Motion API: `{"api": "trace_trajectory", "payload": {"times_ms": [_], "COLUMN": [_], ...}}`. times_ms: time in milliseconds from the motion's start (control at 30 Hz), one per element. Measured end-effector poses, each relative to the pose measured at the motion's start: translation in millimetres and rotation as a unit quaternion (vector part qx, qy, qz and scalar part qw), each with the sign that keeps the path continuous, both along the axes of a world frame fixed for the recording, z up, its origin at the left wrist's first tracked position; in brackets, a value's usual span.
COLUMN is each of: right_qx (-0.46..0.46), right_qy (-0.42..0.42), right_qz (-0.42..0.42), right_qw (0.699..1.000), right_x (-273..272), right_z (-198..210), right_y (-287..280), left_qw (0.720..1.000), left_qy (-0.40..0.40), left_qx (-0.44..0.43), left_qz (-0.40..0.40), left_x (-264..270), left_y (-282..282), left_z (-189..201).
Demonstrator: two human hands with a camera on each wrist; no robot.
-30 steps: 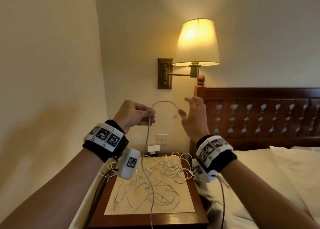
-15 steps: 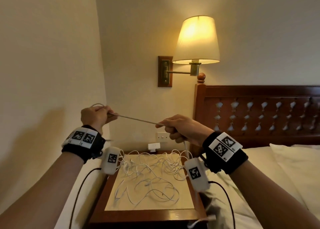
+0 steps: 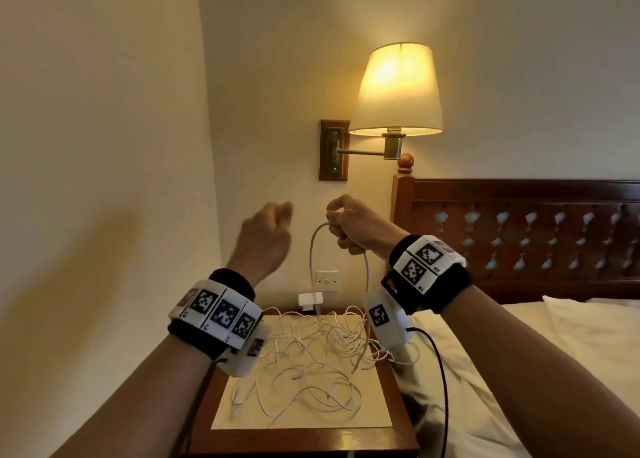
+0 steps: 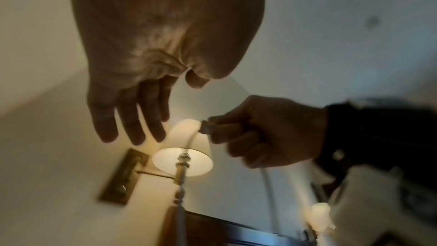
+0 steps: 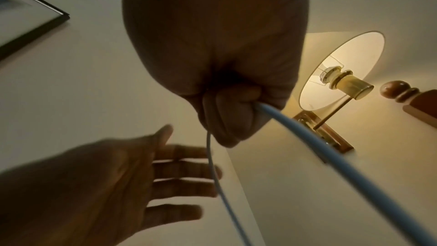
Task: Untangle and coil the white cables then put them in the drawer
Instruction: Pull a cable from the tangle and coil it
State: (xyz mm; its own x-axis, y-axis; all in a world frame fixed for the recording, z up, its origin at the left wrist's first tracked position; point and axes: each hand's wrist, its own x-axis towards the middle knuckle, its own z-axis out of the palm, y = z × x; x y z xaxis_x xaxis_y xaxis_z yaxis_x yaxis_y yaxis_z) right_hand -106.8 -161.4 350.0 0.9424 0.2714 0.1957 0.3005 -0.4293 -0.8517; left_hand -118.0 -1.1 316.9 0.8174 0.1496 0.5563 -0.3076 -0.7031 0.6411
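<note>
My right hand [image 3: 341,224] is raised above the nightstand and grips a white cable [image 3: 313,250] in its fist. The cable hangs from the fist in two strands, one looping left and down [image 5: 212,166], the other running down past the wrist [image 5: 331,156]. My left hand [image 3: 273,222] is up beside it, fingers spread and straight [image 4: 132,124], holding nothing and a short way left of the cable. A tangle of thin white cables [image 3: 311,350] lies spread over the nightstand top [image 3: 304,440]. No drawer shows in any view.
A lit wall lamp [image 3: 398,90] hangs above and behind my hands on a brass arm. A wooden headboard [image 3: 519,236] and the white bed [image 3: 554,353] are on the right. A wall socket with a white plug [image 3: 310,300] sits behind the nightstand. A wall runs close on the left.
My left hand has let go of the cable and opened. My right hand rose and drew in, so the stretched cable now hangs from it as a loop.
</note>
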Motion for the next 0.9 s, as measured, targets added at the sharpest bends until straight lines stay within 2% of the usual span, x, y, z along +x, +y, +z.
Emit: {"api": "trace_trajectory", "payload": {"times_ms": [67, 167, 233, 333, 367, 400, 467, 533, 567, 667, 767, 900], "right_qx": [0.001, 0.021, 0.029, 0.037, 0.044, 0.048, 0.042, 0.041, 0.039, 0.023, 0.033, 0.046], "right_qy": [-0.001, 0.026, 0.046, 0.062, 0.073, 0.078, 0.073, 0.062, 0.053, 0.027, 0.003, 0.020], "right_qz": [-0.006, 0.012, 0.028, 0.017, 0.018, 0.022, 0.020, 0.018, 0.023, 0.038, 0.040, 0.059], "right_qw": [1.000, 0.999, 0.998, 0.997, 0.996, 0.996, 0.996, 0.997, 0.998, 0.999, 0.999, 0.997], "right_x": [5, 9, 9, 12, 14, 16, 18, 18, 18, 17, 20, 23], "right_z": [-7, -18, -25, -34, -38, -41, -45, -43, -41, -32, -20, -21], "right_y": [4, 1, -8, -36, -46, -55, -62, -59, -54, -33, -17, -21], "left_qw": [0.989, 0.977, 0.976, 0.974, 0.974, 0.980, 0.992, 0.988, 0.986, 0.992, 0.974, 0.988], "left_qy": [0.051, 0.081, 0.086, 0.046, 0.041, 0.044, 0.096, 0.146, 0.145, 0.088, 0.101, -0.026], "left_qx": [-0.039, -0.062, -0.081, -0.202, -0.213, -0.190, -0.078, 0.053, 0.080, 0.040, 0.038, 0.026], "left_qz": [-0.130, -0.188, -0.184, -0.092, -0.060, -0.041, -0.021, -0.001, 0.002, -0.085, -0.198, -0.152], "left_x": [-1, 2, 7, 15, 17, 19, 20, 16, 15, 6, 5, 16], "left_y": [-18, -26, -16, 23, 39, 53, 68, 65, 58, 24, -13, -8], "left_z": [-6, -21, -26, -29, -32, -37, -45, -48, -44, -23, -16, -23]}}
